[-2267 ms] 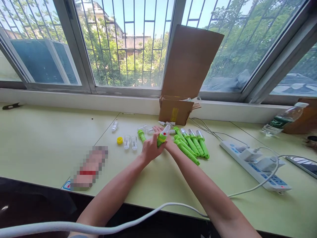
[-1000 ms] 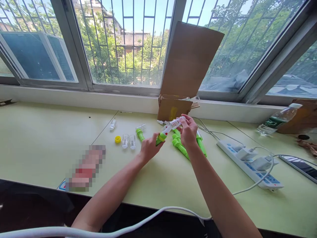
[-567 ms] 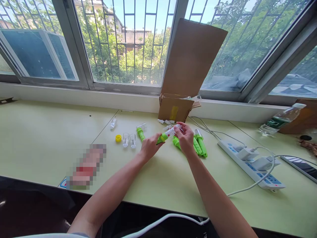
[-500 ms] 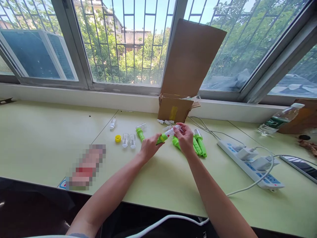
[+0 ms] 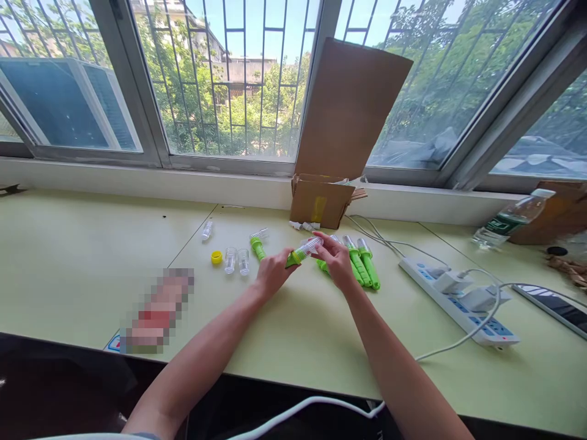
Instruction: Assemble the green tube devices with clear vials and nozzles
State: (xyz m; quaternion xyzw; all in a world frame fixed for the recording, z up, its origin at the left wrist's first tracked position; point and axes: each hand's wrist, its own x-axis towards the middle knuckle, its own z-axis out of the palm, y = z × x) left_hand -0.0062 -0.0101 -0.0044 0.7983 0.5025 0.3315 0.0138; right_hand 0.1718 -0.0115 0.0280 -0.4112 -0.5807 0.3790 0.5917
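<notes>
My left hand (image 5: 270, 278) is closed round the green body of a small toy stick (image 5: 300, 253) that has a clear cap at its far end. My right hand (image 5: 336, 261) pinches that clear cap, fingers curled on it. Both hands hover just above the pale green table (image 5: 298, 330). Right behind my right hand lies a row of finished green sticks (image 5: 362, 264) with clear tips. A single green stick (image 5: 258, 247) lies left of my hands.
Clear caps (image 5: 236, 260), a yellow ring (image 5: 216, 257) and a small vial (image 5: 206, 230) lie to the left. An open cardboard box (image 5: 321, 198) stands at the sill. A white power strip (image 5: 458, 299) with cables, a water bottle (image 5: 511, 219) and a blurred package (image 5: 156, 308) are nearby.
My right hand brought a clear cap to the stick's tip and lowered with it toward the table. My left hand has kept hold of the green body.
</notes>
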